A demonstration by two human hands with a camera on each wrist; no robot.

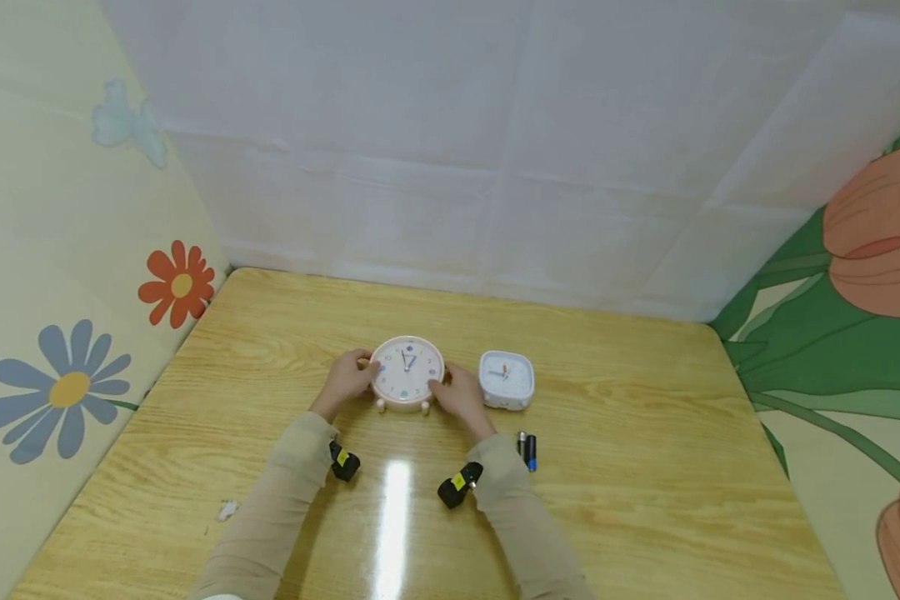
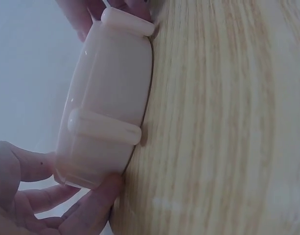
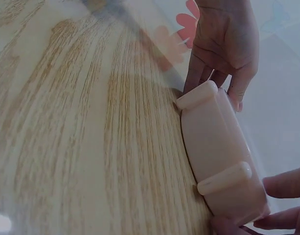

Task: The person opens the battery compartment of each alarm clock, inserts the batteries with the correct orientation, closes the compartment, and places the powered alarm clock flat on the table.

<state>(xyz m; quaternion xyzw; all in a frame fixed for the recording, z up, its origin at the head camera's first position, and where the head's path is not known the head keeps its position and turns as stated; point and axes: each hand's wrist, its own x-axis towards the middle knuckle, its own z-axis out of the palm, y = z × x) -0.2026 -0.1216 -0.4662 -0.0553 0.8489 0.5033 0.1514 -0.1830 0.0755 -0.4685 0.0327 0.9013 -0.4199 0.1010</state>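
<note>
On the table (image 1: 660, 433) — pink clock (image 2: 110, 73), its dial (image 1: 401, 380) in head view alone.

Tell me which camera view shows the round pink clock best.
The head view: the round pink clock faces that camera, showing nearly its whole dial. The left and right wrist views show its curved side and two feet, but not the dial.

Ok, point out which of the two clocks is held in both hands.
The round, pale pink clock: the left hand and right hand grip its opposite sides. The white, rounded-square clock beside it is held by neither.
</note>
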